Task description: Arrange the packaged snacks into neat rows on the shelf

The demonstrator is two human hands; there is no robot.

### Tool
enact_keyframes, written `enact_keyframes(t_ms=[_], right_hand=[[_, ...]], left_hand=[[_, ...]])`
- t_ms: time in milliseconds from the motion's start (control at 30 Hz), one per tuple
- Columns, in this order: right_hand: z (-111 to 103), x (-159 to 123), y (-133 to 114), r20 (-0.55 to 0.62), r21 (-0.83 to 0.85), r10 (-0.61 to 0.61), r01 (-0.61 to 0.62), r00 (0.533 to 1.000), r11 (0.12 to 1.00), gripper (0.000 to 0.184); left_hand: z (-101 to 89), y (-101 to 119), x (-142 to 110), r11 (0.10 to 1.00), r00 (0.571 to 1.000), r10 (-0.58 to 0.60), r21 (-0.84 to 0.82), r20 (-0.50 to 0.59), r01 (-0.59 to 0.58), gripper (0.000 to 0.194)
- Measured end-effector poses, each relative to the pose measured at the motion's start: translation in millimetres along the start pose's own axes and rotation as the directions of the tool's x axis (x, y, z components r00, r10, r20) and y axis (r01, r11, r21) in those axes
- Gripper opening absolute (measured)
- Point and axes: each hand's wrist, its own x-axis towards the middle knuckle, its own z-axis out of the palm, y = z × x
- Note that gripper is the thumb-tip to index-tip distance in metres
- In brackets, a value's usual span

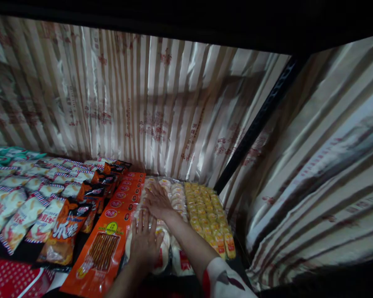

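My left hand (145, 243) lies flat, fingers spread, on the front part of a row of clear-wrapped white round packs (165, 248). Farther back on the same row, my right hand (157, 201) rests palm down with its fingers stretched out. A second row of white packs (178, 199) runs under and beside my right forearm. Just left of my hands are overlapping orange packets (91, 271), the front one with brown sticks showing through its window. To the right stand rows of small yellow wrapped packs (207, 215). What the packs contain I cannot tell.
Orange-and-black snack bags (66, 231) and white striped-edge bags (25, 219) fill the shelf's left side, with green packs (10, 154) behind. A red basket (12, 277) sits at lower left. A dark metal post (257, 120) and striped curtain (112, 91) bound the back.
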Motion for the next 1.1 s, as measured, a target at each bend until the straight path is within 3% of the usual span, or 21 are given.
enact_keyframes(t_ms=[167, 300, 400, 500, 633, 767, 900, 1100], right_hand=[[16, 18, 5, 0.057, -0.017, 0.057, -0.056, 0.997, 0.998, 0.049], [20, 21, 18, 0.005, -0.015, 0.062, -0.062, 0.998, 0.998, 0.052], [19, 26, 29, -0.028, -0.027, 0.172, -0.173, 0.985, 0.985, 0.053], [19, 31, 36, 0.014, -0.020, 0.258, -0.258, 0.966, 0.966, 0.053], [14, 28, 38, 0.006, 0.037, 0.198, -0.198, 0.980, 0.980, 0.053], [8, 3, 33, -0.119, 0.104, 0.148, -0.136, 0.982, 0.985, 0.053], [10, -43, 20, -0.259, 0.155, 0.121, -0.082, 0.958, 0.985, 0.053], [23, -105, 4, -0.298, 0.138, 0.061, -0.021, 0.952, 0.990, 0.050]], left_hand=[[-1.9, 6, -4, 1.000, 0.997, 0.019, -0.016, -0.077, -0.020, 0.050], [-10.6, 6, -1, 0.998, 0.998, 0.008, -0.062, -0.069, -0.012, 0.049], [-9.7, 6, -1, 0.996, 0.998, 0.014, -0.088, -0.057, -0.019, 0.052], [-8.5, 5, -2, 0.996, 0.999, 0.017, -0.088, -0.039, -0.020, 0.053], [-14.8, 6, 0, 0.995, 1.000, -0.004, -0.096, 0.001, 0.004, 0.052], [-25.7, 8, 3, 0.993, 0.998, -0.017, -0.119, 0.053, 0.023, 0.051], [-30.8, 8, 3, 0.989, 0.990, -0.041, -0.139, 0.133, 0.059, 0.050], [-29.7, 5, -1, 0.985, 0.988, -0.059, -0.155, 0.140, 0.080, 0.052]])
